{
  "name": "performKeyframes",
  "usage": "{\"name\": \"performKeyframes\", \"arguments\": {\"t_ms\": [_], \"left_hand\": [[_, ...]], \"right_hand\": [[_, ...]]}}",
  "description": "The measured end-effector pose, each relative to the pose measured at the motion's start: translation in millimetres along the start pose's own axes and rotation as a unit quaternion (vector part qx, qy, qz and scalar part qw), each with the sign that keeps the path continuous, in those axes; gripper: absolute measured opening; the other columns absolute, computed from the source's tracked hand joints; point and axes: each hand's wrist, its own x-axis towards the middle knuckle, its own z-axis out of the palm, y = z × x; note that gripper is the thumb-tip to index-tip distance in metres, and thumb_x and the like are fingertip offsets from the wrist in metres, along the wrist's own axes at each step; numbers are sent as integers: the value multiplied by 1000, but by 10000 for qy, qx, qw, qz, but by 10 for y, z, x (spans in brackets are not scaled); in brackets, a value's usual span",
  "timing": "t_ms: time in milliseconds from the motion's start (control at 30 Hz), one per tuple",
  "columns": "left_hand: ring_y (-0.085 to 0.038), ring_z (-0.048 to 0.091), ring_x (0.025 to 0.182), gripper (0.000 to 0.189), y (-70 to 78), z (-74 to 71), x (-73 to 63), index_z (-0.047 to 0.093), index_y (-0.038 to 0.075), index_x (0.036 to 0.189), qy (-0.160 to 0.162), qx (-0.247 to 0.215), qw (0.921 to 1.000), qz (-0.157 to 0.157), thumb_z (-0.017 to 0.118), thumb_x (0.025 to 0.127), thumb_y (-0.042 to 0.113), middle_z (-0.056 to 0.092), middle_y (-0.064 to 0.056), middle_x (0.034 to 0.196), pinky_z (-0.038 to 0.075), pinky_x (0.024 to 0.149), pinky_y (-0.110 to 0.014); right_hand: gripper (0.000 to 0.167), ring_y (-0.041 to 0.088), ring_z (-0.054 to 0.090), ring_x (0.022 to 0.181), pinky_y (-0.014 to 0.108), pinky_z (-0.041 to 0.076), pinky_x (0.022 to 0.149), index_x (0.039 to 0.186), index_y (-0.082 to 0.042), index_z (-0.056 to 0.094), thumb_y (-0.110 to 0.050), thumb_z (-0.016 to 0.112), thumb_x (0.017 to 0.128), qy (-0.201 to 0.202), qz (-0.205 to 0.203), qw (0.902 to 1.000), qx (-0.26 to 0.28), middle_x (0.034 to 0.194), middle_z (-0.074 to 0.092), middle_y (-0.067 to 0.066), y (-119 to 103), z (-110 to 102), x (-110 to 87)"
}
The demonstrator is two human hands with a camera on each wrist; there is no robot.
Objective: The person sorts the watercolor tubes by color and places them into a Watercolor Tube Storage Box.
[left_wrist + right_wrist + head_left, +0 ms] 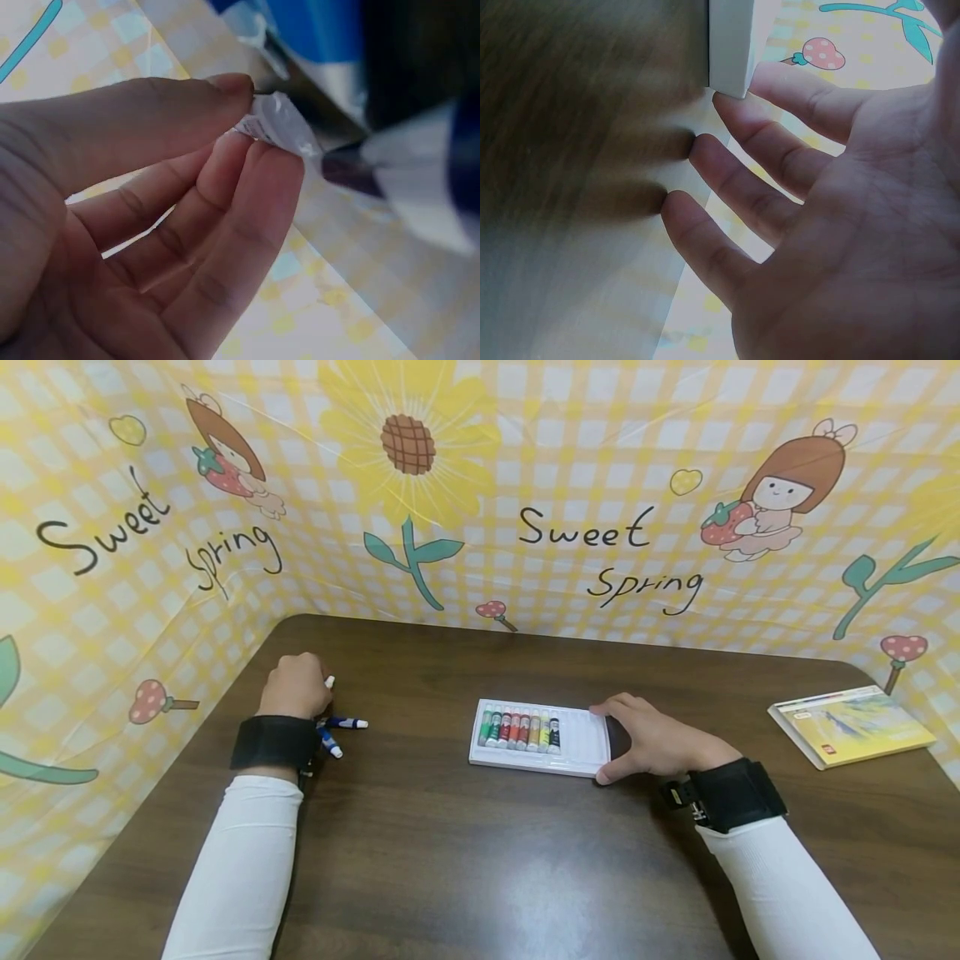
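Tray (587, 737), white and shallow: lying near the middle of the table (480, 860), between both hands.
Tubes in a row (513, 732), eight, small: lying side by side in the tray's left part, ranging from green through red, orange and yellow to black.
Right hand (652, 739): spanning the tray's right end in a wide grip, pressing by thumb at the near corner and by forefinger at the far corner.
Left hand (294, 685): reaching over the table's left side, pinching a small printed white piece (281, 124) in a closed grip of thumb and fingertips.
Loose tubes (347, 723), blue and white, two: lying just beside the left hand.
Booklets (862, 727), yellow-covered: lying at the table's right side, well apart from the right hand.
Wrist straps (273, 743), black: wrapping both wrists, bordering white sleeves (240, 860).
Checked cloth (570, 460), yellow and white: hanging behind the table, bearing flowers and lettering.
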Motion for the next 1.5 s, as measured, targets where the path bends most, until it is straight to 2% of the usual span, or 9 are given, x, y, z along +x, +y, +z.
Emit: {"name": "performKeyframes", "arguments": {"t_ms": [233,467,600,833,1067,1300,1500], "left_hand": [[-59,67,92,22,6,-14,-16,71,-6,86,-10,87,9994,-328,62,95,13,65,-43,108,56,71,-64],[-59,67,91,27,16,-26,-35,69,-5,87,-9,101,9993,-352,58,99,16,65,-43,108,56,71,-64],[-59,67,90,26,12,-31,-45,68,-5,85,-19,77,9994,-351,57,97,15,65,-42,106,56,70,-64],[-59,67,90,15,8,-39,-56,67,-3,81,-14,41,9992,-391,60,89,8,66,-41,105,56,70,-63],[-59,67,92,15,18,-49,-68,69,-4,84,-72,51,9991,-417,62,89,8,66,-42,106,56,72,-64],[-52,68,84,13,49,-45,-77,72,-1,84,124,-75,9997,-215,63,89,7,69,-33,99,55,66,-58],[-55,70,94,18,195,-106,-94,78,0,100,461,-202,9987,67,65,90,9,73,-32,108,56,74,-63]], "right_hand": [[99,39,42,138,65,38,117,157,-3,43,-44,91,80,19,-24,10000,6,157,42,23,-1,-5,-3],[99,39,42,137,65,39,116,157,-3,43,-44,91,80,18,-28,10000,14,156,42,22,2,0,-5],[99,39,42,137,65,39,116,156,-3,43,-44,91,80,7,-34,10000,34,156,42,22,3,3,-1],[99,39,42,138,65,38,116,156,-3,44,-44,91,80,17,-51,10000,17,157,42,23,7,6,3],[98,39,42,138,65,38,116,156,-3,44,-43,91,80,14,-63,10000,18,156,42,23,4,9,2],[99,39,42,138,65,39,116,156,-2,43,-43,91,80,23,-84,10000,8,157,42,24,6,8,-1],[99,39,42,138,65,39,116,156,-3,43,-44,91,80,14,-43,10000,31,157,41,23,7,0,-8]]}}
